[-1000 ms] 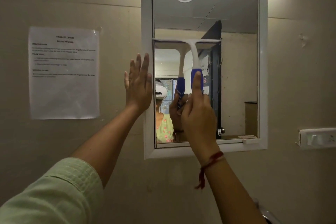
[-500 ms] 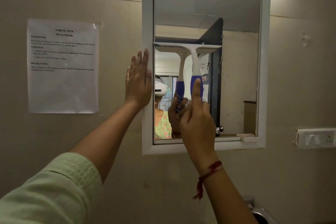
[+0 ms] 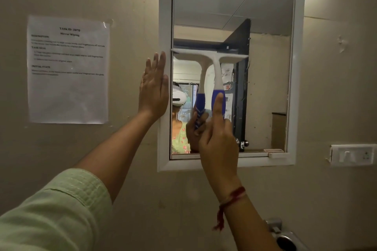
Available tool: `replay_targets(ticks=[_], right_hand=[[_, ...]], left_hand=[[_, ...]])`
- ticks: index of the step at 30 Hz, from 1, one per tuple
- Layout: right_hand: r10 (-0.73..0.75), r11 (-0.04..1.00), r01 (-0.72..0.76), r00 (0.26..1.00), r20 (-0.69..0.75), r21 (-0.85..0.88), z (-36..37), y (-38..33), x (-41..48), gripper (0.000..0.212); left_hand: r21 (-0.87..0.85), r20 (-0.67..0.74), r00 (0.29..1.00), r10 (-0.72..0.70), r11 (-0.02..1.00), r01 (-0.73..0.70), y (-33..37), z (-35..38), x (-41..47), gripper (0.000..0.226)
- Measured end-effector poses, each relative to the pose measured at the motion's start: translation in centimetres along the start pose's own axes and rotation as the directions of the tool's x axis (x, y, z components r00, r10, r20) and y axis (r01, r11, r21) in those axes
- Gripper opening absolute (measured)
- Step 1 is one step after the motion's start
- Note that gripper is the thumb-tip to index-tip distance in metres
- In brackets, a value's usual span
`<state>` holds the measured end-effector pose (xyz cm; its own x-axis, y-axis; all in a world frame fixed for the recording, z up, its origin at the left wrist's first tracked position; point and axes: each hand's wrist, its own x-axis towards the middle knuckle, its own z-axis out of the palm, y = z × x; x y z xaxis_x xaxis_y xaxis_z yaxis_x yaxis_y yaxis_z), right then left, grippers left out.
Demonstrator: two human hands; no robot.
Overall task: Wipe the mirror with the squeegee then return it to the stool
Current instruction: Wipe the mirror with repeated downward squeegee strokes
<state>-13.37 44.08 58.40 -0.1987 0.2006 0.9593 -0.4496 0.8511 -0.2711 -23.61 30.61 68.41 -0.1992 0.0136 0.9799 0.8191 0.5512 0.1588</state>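
While the blade bears on glass:
Squeegee (image 3: pixel 214 61): mid-mirror (image 3: pixel 269 87), left half.
Right hand (image 3: pixel 218 140): clenched on handle, forefinger extended.
Left hand (image 3: pixel 154 89): flat, braced against frame (image 3: pixel 164 26).
Technique: keep even pressure; draw straight down.

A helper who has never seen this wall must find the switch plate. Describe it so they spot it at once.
Start at the white-framed mirror set in the beige wall. Go right from the frame's bottom corner to the white switch plate, a wide rectangle fixed to the wall, clear of the frame. Unlike the printed paper sheet taped left of the mirror, it is small, raised plastic, with a switch and socket holes.
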Motion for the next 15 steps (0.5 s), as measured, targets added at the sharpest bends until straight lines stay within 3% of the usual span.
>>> replay_targets(ticks=[5,11,15], right_hand=[[0.053,0.999,-0.054,0.997,0.059,0.006,0.0,0.3,-5.8,0.064],[0.004,1.000,-0.004,1.000,0.011,0.014,-0.4,0.1,-1.3,0.070],[0.048,0.999,-0.048,0.997,0.053,0.002,0.1,0.3,-3.5,0.074]], left_hand=[[0.002,0.002,1.000,-0.008,1.000,0.008,0.2,-0.1,-0.1,0.052],[0.007,0.002,1.000,-0.016,1.000,0.016,0.3,-0.1,0.0,0.051],[0.003,0.007,1.000,-0.019,1.000,0.019,0.3,-0.1,-0.1,0.052]])
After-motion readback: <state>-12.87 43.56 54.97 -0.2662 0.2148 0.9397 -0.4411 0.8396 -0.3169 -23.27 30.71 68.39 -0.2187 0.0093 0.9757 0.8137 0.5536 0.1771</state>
